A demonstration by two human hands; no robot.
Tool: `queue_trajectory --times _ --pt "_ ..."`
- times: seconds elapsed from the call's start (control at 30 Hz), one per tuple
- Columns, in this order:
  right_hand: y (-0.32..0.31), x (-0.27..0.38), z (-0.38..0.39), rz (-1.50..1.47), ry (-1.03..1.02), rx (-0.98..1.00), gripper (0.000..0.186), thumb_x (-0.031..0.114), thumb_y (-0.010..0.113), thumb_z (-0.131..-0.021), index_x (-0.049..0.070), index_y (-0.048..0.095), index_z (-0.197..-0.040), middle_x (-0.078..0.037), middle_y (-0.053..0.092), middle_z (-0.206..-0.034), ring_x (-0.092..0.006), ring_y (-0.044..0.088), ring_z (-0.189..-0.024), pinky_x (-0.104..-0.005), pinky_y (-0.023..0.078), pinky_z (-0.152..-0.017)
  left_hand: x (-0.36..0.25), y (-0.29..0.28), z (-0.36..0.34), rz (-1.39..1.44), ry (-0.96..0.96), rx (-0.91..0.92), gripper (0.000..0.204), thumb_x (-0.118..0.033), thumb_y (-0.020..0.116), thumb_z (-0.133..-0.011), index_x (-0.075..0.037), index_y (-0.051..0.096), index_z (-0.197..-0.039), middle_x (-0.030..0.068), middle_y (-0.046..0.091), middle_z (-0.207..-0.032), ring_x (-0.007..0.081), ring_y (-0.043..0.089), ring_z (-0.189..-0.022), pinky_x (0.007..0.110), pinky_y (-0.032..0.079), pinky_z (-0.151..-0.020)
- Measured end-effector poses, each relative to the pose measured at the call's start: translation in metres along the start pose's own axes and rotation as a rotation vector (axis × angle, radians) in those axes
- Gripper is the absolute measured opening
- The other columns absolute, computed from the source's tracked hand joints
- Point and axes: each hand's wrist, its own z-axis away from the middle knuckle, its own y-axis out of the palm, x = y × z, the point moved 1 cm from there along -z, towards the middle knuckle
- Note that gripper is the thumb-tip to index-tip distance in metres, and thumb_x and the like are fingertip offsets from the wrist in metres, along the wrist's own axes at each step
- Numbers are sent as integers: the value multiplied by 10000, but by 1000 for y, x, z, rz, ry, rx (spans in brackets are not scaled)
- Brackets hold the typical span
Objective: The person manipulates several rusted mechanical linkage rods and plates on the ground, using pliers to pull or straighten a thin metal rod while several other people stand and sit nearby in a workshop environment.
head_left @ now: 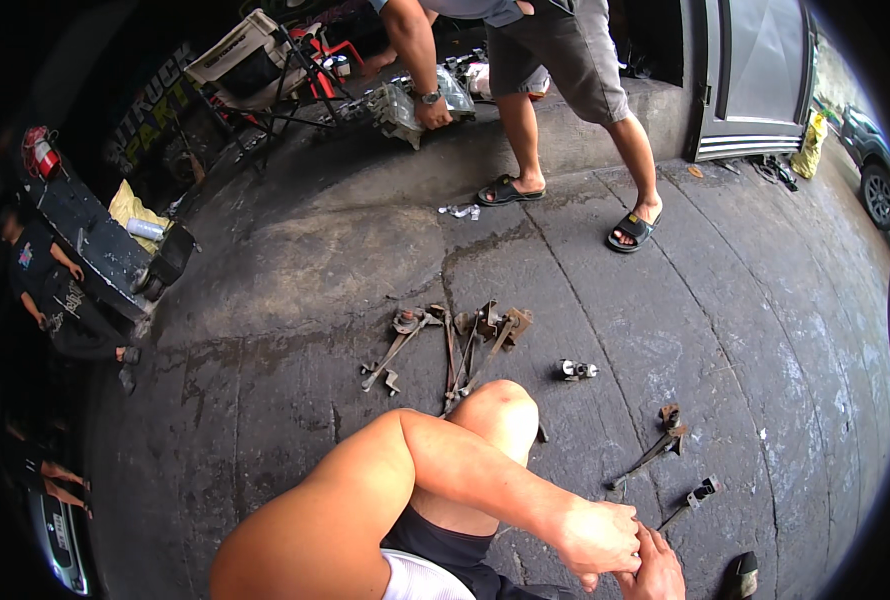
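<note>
My left arm reaches across my raised knee, and my left hand meets my right hand near the lower edge. The left fingers are curled in and press against the right fingers, which are bent and held close together. Whatever lies between them, if anything, is hidden. Just beyond the hands, a thin rod with a dark and silver end piece lies on the pavement. Farther off is a rusty rod with a brown bracket. A small silver and black metal part sits beyond my knee.
A pile of rusty rods and brackets lies ahead of my knee. A person in grey shorts bends over clear lamp housings by a low concrete step. A folding chair stands behind. A dark shoe shows at lower right.
</note>
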Motion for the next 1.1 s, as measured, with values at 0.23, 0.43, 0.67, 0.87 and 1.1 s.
queue_trajectory --times 0.23,0.43,0.67,0.87,1.1 --pt "6 -5 2 1 -34 -14 587 76 679 -835 -67 479 -1368 -297 616 -1167 -471 599 -1064 -486 495 -915 0 2 -1 -1 1 12 498 -496 758 -791 -60 646 -1003 79 705 -857 295 680 -861 455 471 -800" --pt "7 -3 5 15 -51 -40 593 79 685 -838 -65 474 -1373 -304 611 -1176 -479 593 -1062 -497 490 -917 -2 2 1 -28 5 -10 511 -503 758 -790 -55 644 -1008 84 703 -877 290 681 -872 447 471 -800" --pt "7 0 8 32 -29 -18 597 87 683 -840 -62 472 -1378 -302 606 -1187 -480 587 -1071 -497 486 -924 -4 -5 0 47 -54 160 561 -475 784 -766 -54 611 -1094 105 660 -999 290 626 -1018 433 446 -875" --pt "8 0 2 2 -42 -18 598 70 678 -824 -67 477 -1370 -296 612 -1169 -475 592 -1063 -496 487 -916 -4 -3 6 -12 -15 4 544 -508 769 -776 -43 648 -1031 102 696 -937 302 675 -931 467 473 -847" --pt "6 5 0 14 -64 -35 604 56 676 -817 -82 471 -1368 -298 619 -1153 -478 599 -1050 -496 490 -915 -5 -6 9 -35 -22 26 551 -512 756 -794 -42 641 -1057 99 694 -974 299 669 -968 470 471 -870"
